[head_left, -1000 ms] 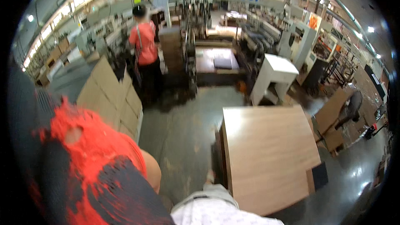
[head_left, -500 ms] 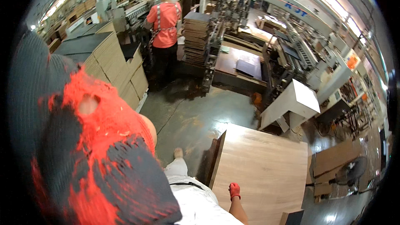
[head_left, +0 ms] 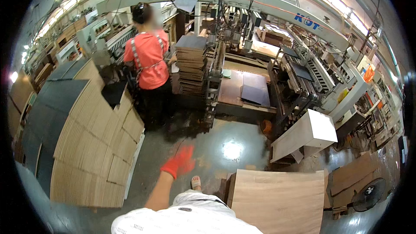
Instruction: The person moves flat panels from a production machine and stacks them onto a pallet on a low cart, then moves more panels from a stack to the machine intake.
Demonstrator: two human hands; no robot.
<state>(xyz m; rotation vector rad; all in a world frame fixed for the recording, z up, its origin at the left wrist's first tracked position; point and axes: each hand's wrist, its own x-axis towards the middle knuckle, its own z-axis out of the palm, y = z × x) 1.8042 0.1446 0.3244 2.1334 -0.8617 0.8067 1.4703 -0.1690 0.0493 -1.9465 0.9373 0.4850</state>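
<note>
My left hand (head_left: pixel 178 162), in a red glove, is held out low in front of me over the grey floor (head_left: pixel 156 158). Motion smears its fingers, so whether they are apart or closed does not show; I make out nothing held in it. It is nearest to a large stack of flat boards (head_left: pixel 93 147) with dark tops and tan edges on its left. To its right is a light wood-grain panel surface (head_left: pixel 277 199) beside my legs. My right hand is out of sight.
A co-worker (head_left: pixel 149 60) in an orange shirt stands ahead, by a tall pile of boards (head_left: pixel 190 63). Beyond are machine beds with a dark panel (head_left: pixel 255 95). To the right are a white box-shaped stand (head_left: pixel 303 132) and a black fan (head_left: pixel 369 197).
The left hand, which was close up at the left, has dropped down over the floor. My gloved right hand has left the view. The view has shifted, showing more of the left stack.
</note>
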